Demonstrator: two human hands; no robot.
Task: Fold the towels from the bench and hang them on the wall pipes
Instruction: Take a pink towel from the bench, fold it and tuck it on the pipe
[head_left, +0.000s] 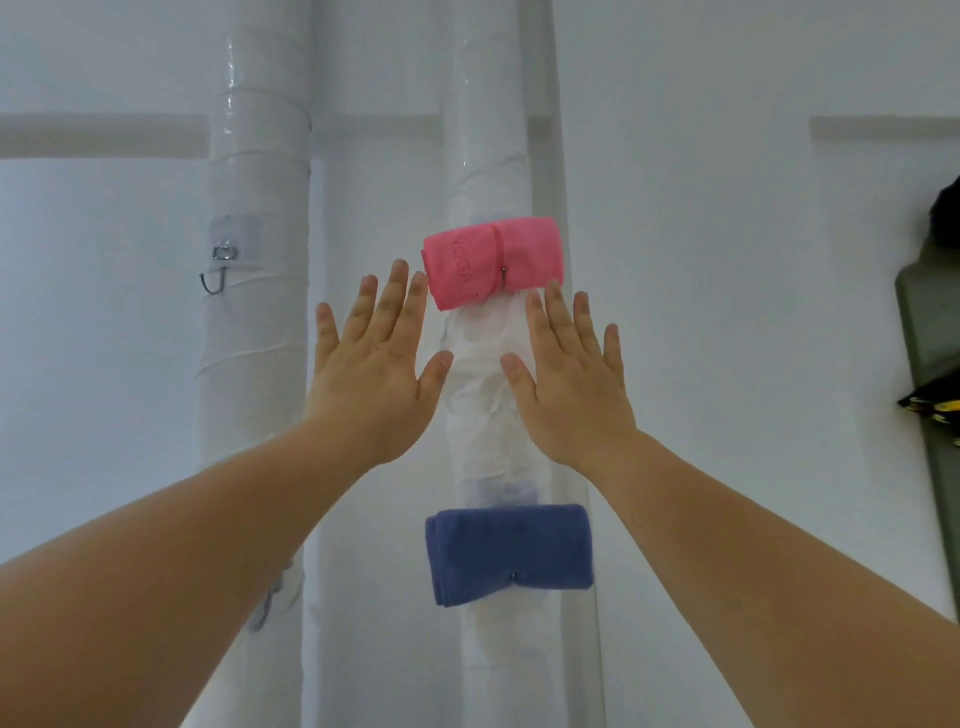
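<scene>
Both hands are open and hold nothing: the left hand (379, 358) and the right hand (569, 374) are raised with straight, spread fingers, their backs toward the camera. Just above the fingertips, the pink towel (493, 262) hangs on the wrapped pipe (491, 395) that runs between the two hands. The towel is folded into a short, thick bundle with stamped letters on its left part. A small metal hook (503, 275) shows at its lower edge. I cannot tell if any fingertip touches the cloth.

Below the wrists, on the same pipe, the blue towel (511, 553) hangs too, folded in flat layers with neat edges.

I judge that the hanging step for the pink towel is done, or nearly done. The next move probably calls for fetching another towel from the surface, which is not in view. To the left of the left hand, a second pipe (254, 208) carries an empty hook (213, 283), so a place is free there.
</scene>
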